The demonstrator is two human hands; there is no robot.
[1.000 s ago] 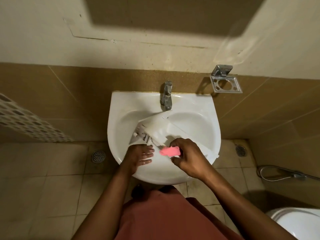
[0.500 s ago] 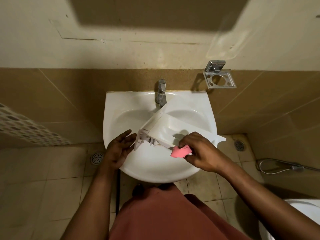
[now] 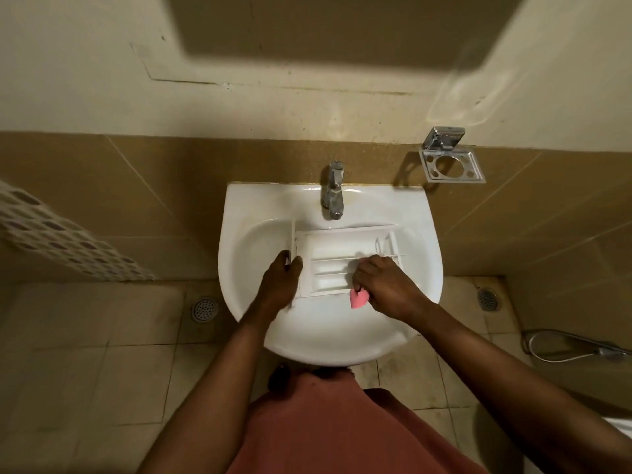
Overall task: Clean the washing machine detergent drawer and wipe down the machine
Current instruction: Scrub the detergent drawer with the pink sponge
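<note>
detergent drawer (image 3: 328, 248) has turned from tilted to flat, compartments up, in the washbasin (image 3: 422, 241). left hand (image 3: 278, 285) grips its front panel; right hand (image 3: 383, 285) pinches a pink sponge (image 3: 358, 298). likely risk: one-handed hold slips, drawer strikes porcelain.

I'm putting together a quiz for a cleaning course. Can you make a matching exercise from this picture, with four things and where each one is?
Things:
1. drawer
2. sponge
3. tap
4. holder

Places:
A. on the wall tiles, right of the sink
B. pinched in the right hand
C. at the sink's back rim
D. lying in the basin, gripped at one end by the left hand

Pairs: 1-D, 2-B, 3-C, 4-A
</note>
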